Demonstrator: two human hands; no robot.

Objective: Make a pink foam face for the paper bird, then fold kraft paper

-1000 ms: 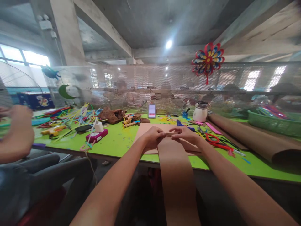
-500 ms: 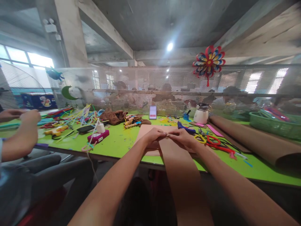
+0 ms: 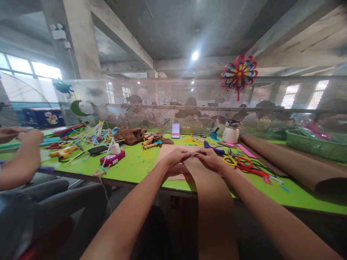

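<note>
A long strip of brown paper [image 3: 214,195] runs from the table down over its front edge toward me. My left hand [image 3: 177,157] pinches the left side of its far end. On the right side of that same end, the fingers of my right hand [image 3: 210,157] are closed, and the paper edge looks curled up between the two hands. Beneath both hands lie flat sheets of brown paper [image 3: 166,151] on the green table. Just right of my right hand are a blue-handled tool [image 3: 213,147] and scissors with red handles [image 3: 245,161].
On the left, a co-worker's hands [image 3: 31,136] are near a heap of coloured strips [image 3: 92,131]. A magenta power socket [image 3: 112,158] with a cable sits nearer. A phone [image 3: 175,130] stands upright ahead. To the right are a kettle [image 3: 231,131], a brown paper roll [image 3: 292,162] and a green basket [image 3: 314,144].
The far end of the paper strip has lifted and curled between my fingers, and my hands are slightly farther apart. The hanging part of the strip has shifted and bends more to the right.
</note>
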